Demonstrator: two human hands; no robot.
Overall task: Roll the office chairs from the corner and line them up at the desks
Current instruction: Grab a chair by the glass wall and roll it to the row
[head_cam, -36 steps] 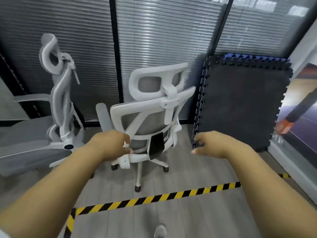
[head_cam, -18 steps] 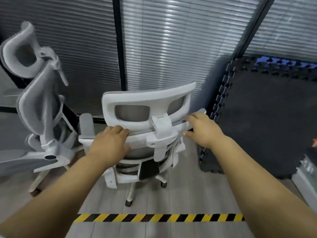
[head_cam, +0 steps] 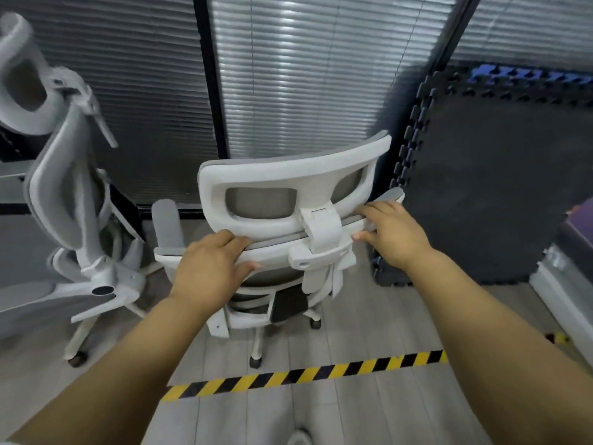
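Note:
A white office chair (head_cam: 288, 184) with grey mesh stands in front of me, its back turned to me, just beyond the striped floor tape. My left hand (head_cam: 211, 268) grips the top edge of its backrest left of the headrest bracket, fingers curled over the rim. My right hand (head_cam: 393, 232) holds the same edge on the right side, thumb under it. A second white chair (head_cam: 64, 200) stands at the left, turned sideways, untouched.
Glass walls with shut blinds (head_cam: 305, 75) close off the corner behind the chairs. Dark foam floor mats (head_cam: 494, 200) lean upright at the right. Yellow-black tape (head_cam: 305, 375) crosses the grey plank floor. A low ledge (head_cam: 564, 293) runs along the right edge.
I have stepped closer to the chair. Both hands went from hovering in the air to the top of its backrest and now grip it.

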